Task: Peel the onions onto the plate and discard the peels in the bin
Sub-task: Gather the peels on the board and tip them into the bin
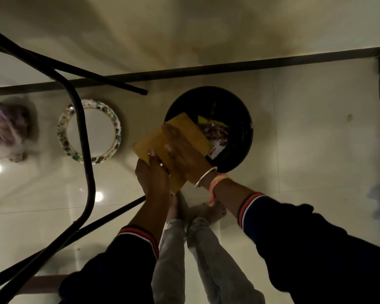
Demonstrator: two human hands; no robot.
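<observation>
**Entry: peel disposal at the bin, judged a late step.**

- Bin (247,128): black and round, stood on the floor (305,150). Reddish-purple peels (215,131) and other scraps are seen inside.
- Board (184,126): a yellow-brown flat sheet, held tilted with its far end over the bin's opening.
- Left hand (154,172): clamped on the board's near-left edge, thumb on top.
- Right hand (181,154): laid on the board's upper face and blurred. The fingers appear straight and nothing is seen to be gripped. The two hands are close together on the board.
- Plate (117,128): patterned rim, set on the floor left of the bin and apart from it, crossed in view by a black metal frame (83,132).
- Purplish bundle (7,126): far left, too blurred to be identified. No peeled onions can be made out.

**Risks noted**

- Peels could be swept past the rim onto the floor if the board's end drifts off the opening.
- The board could be dropped into the bin, as it is gripped at one edge only.
- Fragments may be left clinging to the board if the tilt is too shallow.
</observation>
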